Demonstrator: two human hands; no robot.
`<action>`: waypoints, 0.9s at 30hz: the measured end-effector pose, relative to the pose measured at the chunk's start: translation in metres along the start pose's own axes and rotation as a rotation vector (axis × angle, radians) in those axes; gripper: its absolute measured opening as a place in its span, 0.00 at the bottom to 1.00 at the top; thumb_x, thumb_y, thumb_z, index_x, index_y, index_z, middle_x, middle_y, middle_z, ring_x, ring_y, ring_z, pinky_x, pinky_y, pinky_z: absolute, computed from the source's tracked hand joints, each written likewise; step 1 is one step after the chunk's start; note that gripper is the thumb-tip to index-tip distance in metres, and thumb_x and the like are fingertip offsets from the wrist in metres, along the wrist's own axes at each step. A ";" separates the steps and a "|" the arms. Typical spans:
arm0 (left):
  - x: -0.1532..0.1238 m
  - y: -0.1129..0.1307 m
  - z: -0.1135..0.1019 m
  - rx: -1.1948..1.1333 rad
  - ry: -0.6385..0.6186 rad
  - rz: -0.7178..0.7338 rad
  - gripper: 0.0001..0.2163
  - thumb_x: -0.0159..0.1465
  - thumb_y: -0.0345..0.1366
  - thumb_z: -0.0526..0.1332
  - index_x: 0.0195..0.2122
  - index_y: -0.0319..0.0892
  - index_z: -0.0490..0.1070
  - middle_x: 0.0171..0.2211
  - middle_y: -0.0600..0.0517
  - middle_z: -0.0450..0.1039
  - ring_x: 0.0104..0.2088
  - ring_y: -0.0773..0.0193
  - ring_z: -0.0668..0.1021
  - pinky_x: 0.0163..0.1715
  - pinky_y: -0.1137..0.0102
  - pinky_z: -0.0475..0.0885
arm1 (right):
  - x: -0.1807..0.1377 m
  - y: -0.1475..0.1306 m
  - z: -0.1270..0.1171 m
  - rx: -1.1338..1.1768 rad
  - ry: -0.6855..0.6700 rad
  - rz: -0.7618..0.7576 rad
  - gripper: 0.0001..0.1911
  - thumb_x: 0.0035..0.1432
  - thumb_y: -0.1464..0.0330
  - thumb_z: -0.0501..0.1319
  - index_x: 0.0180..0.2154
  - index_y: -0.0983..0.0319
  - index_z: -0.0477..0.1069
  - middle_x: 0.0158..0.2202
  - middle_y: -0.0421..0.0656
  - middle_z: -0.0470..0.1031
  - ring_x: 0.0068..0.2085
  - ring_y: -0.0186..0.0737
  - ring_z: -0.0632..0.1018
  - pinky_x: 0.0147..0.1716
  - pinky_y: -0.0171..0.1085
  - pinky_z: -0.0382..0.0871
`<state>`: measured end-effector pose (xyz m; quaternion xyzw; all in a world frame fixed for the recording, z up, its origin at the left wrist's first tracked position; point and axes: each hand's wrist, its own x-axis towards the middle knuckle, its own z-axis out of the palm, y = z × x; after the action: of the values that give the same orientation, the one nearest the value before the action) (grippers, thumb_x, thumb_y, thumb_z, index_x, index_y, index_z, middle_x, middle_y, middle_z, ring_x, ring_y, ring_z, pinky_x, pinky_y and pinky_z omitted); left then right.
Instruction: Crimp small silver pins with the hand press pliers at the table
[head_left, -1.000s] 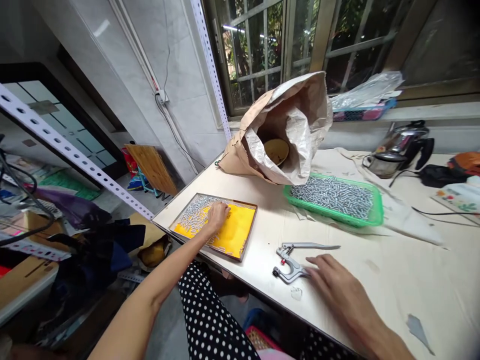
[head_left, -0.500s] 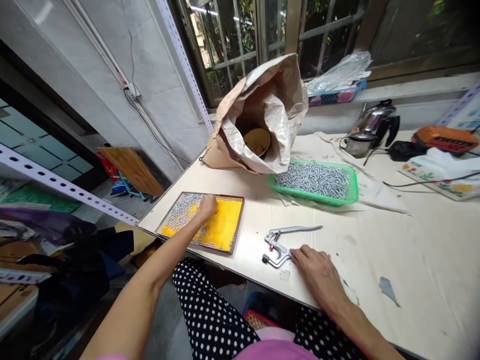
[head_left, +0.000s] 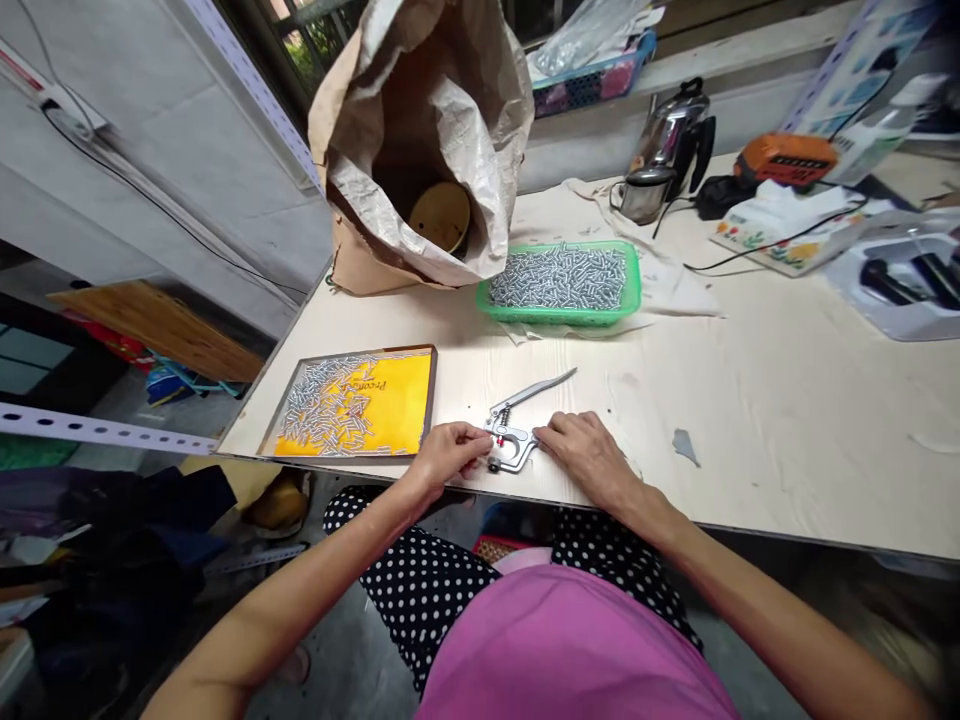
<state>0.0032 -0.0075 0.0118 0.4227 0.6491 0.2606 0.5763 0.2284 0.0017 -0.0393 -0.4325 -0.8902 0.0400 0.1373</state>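
A metal hand press tool (head_left: 520, 425) lies near the table's front edge, its long handle pointing up and right. My left hand (head_left: 448, 453) is at the tool's jaw end, fingers pinched together, apparently on a small metal piece too tiny to name. My right hand (head_left: 586, 458) rests on the tool's body, fingers curled over it. Left of my hands sits a yellow-bottomed tray (head_left: 405, 400) with several small silver pieces heaped at its left side.
A green basket (head_left: 632, 290) full of silver pieces stands behind the tool, next to an open paper sack (head_left: 450, 90) with a round yellowish thing inside. A kettle (head_left: 660, 150), cables, an orange tool and a grey tray lie at the back right.
My left hand left the yellow tray and came to the tool's jaw, pinched. My right hand stayed on the tool. The head tilted down and closer to the table.
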 end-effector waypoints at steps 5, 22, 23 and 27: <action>0.005 -0.014 0.016 0.022 -0.032 -0.081 0.12 0.56 0.40 0.69 0.29 0.37 0.70 0.15 0.59 0.66 0.13 0.76 0.64 0.12 0.79 0.57 | -0.006 0.000 -0.006 0.002 0.007 -0.027 0.10 0.66 0.73 0.54 0.40 0.60 0.74 0.35 0.44 0.72 0.37 0.41 0.68 0.40 0.42 0.51; -0.009 -0.018 0.020 0.214 0.117 0.027 0.15 0.54 0.47 0.67 0.31 0.38 0.75 0.19 0.58 0.67 0.18 0.73 0.64 0.15 0.78 0.57 | -0.005 0.001 -0.004 0.029 0.018 0.014 0.09 0.65 0.74 0.55 0.38 0.60 0.74 0.35 0.44 0.72 0.36 0.41 0.67 0.39 0.41 0.51; -0.008 -0.018 0.020 0.195 0.113 0.008 0.16 0.53 0.47 0.68 0.30 0.38 0.75 0.18 0.58 0.66 0.17 0.73 0.63 0.14 0.78 0.56 | -0.005 0.001 -0.004 0.030 0.014 0.013 0.09 0.65 0.74 0.55 0.38 0.60 0.74 0.35 0.44 0.72 0.36 0.41 0.67 0.39 0.41 0.51; -0.004 -0.018 0.020 0.109 0.101 -0.038 0.18 0.50 0.49 0.70 0.28 0.37 0.73 0.17 0.59 0.64 0.14 0.75 0.59 0.12 0.77 0.51 | -0.006 0.000 -0.003 0.035 0.017 0.021 0.09 0.65 0.74 0.55 0.38 0.60 0.74 0.35 0.44 0.72 0.37 0.41 0.67 0.38 0.41 0.51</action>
<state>0.0185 -0.0232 -0.0047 0.4276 0.6983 0.2350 0.5238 0.2327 -0.0027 -0.0376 -0.4399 -0.8836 0.0533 0.1516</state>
